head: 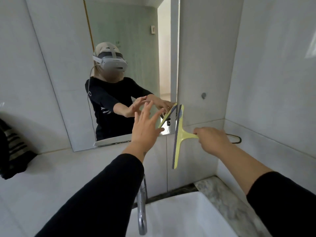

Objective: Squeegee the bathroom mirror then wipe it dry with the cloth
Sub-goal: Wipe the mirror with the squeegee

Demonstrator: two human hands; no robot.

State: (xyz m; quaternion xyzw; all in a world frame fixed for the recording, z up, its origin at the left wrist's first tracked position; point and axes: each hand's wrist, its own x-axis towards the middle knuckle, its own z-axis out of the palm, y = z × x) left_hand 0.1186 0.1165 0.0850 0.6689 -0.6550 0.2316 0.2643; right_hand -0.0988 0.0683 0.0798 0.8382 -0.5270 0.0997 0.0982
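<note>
Head cam: right hand (212,139) gripped the squeegee (178,135) at the mirror's (119,31) lower-right edge, centre frame; left hand (145,129) splayed wide, empty.

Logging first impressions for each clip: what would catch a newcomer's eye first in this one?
Probably the yellow squeegee, held by its handle in the right hand, its blade upright at the right edge of the mirror. Next, the left hand, fingers spread open in front of the glass near its lower right corner. Below, a chrome faucet curves over the white sink.
</note>
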